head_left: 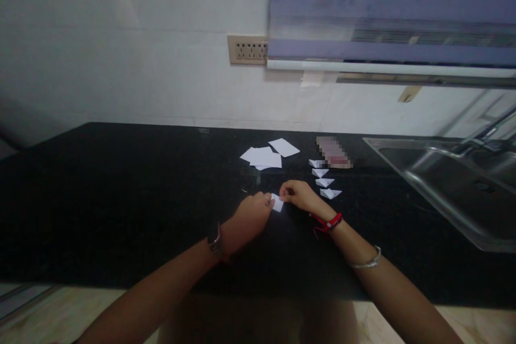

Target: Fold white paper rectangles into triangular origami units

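Note:
A small piece of white paper (278,203) is held between my two hands, low over the black countertop. My left hand (253,214) is closed on its left edge, the thumb lying along it. On the upper right side, my right hand (297,194) pinches the paper between thumb and fingers. Just beyond my hands lies a loose pile of flat white paper sheets (266,158), with one more white sheet (284,147) beside it. To the right, several small folded paper pieces (330,193) stand in a column.
The black countertop (121,188) runs along a tiled wall. At its right a steel sink (451,193) with a faucet (484,137) is set in. A blurred-out pinkish rectangular item (334,152) lies behind the folded pieces. A socket strip (248,50) is on the wall.

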`<state>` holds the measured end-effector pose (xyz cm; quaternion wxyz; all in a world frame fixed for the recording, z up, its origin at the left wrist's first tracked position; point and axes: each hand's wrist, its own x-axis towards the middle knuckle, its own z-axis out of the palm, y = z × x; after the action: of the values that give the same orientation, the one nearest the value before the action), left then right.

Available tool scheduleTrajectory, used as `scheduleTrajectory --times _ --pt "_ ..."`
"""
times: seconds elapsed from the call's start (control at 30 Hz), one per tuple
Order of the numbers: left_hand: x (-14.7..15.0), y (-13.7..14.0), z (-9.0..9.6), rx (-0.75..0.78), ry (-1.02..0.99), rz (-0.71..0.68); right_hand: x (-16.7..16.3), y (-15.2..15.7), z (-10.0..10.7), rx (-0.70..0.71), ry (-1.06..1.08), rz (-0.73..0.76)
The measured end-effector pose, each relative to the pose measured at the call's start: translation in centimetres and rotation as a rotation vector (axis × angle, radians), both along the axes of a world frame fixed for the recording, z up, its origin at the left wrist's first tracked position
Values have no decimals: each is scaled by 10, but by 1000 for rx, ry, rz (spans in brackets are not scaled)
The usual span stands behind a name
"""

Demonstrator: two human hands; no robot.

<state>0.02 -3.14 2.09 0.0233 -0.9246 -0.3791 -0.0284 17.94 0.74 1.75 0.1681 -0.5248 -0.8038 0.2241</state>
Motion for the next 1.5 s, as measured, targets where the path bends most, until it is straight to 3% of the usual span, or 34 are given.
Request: scheduleTrajectory --times 0.1,0.3,0.83,1.03,1.23,1.5 --pt "-1 -6 -2 -20 -28 -16 0 -10 2 163 32 90" --pt "-5 -10 -1 -18 -12 10 -1 -17 6 252 -131 252" --pt "-17 7 14 -93 34 -20 15 -36 21 182 -344 413" --pt "-20 12 10 -117 -1 -59 0 -48 23 241 -508 265" --pt "-22 32 3 -134 -84 -139 1 -40 22 214 -370 302" --pt "-25 42 4 -22 -57 -237 6 -24 11 335 -329 339"
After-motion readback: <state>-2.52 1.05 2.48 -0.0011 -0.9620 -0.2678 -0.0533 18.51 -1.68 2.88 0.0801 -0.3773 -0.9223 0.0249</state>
